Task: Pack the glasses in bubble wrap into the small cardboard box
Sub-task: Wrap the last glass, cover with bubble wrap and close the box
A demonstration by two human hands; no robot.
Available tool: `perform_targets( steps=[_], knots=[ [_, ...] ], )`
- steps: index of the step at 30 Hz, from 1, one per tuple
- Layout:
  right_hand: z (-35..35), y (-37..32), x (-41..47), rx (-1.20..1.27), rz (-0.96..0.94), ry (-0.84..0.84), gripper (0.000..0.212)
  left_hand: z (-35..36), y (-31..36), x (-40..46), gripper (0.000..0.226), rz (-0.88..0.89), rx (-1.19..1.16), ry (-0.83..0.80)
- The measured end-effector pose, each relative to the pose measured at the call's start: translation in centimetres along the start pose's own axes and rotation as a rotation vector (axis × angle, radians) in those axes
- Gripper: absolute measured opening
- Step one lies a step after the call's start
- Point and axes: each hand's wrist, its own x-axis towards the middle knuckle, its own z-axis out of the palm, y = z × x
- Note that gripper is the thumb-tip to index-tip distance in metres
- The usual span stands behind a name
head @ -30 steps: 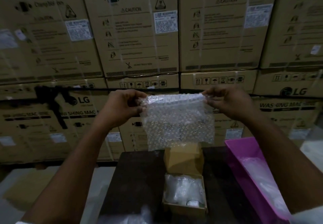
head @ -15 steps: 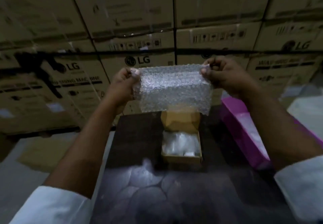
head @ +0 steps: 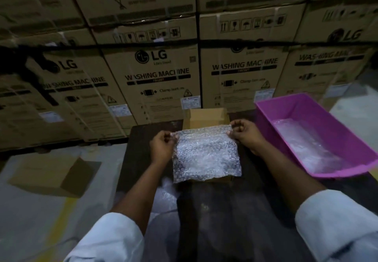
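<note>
1. The left hand (head: 161, 146) and the right hand (head: 246, 134) each pinch one top corner of the bubble wrap sheet (head: 205, 155).
2. The sheet hangs just above the small cardboard box (head: 206, 116) on the dark table (head: 141, 149).
3. It looks very light and soft, so holding it by the corners keeps it flat.
4. The glasses are not visible; they are probably fragile.

left hand (head: 162, 147), right hand (head: 246, 134), fingers pinching

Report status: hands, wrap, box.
Left hand and right hand pinch bubble wrap sheet by its top corners. Sheet hangs over open small cardboard box. Nothing blocking.
</note>
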Motion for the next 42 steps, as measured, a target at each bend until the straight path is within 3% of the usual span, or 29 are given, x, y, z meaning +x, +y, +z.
perform_targets(
  steps=[8,17,21,24,27,29,34,42],
  knots=[
    [0.8,3.9,1.2,-0.096,0.050,0.055,0.024,2.2,-3.0,0.6,0.013,-0.090,0.144,-0.049],
    [1.8,6.8,1.6,-0.258,0.032,0.147,0.029,3.5,-4.2,0.3,0.015,-0.059,0.098,-0.075],
    [2.2,6.5,1.0,-0.293,-0.001,0.103,0.039,2.8,-3.8,-0.5,0.024,0.255,0.465,0.017],
    [2.5,6.5,0.1,-0.573,-0.217,0.199,0.044,3.1,-2.3,-2.3,0.010,0.655,0.609,-0.144],
    [4.1,5.3,-2.0,-0.777,-0.464,0.296,0.040,4.2,-2.8,-3.2,0.015,0.753,0.667,-0.328],
    [5.3,4.6,-2.7,-0.876,-0.489,0.155,0.041,4.7,-3.0,-2.6,0.029,0.712,0.759,-0.409],
    [6.2,5.1,-1.4,-1.070,-0.112,-0.310,0.059,5.2,-2.9,-1.6,0.057,0.514,0.912,-0.702],
    [5.8,5.1,0.1,-1.106,-0.031,-0.439,0.064,5.6,-2.6,-1.8,0.063,0.482,0.985,-0.775]
  ],
)
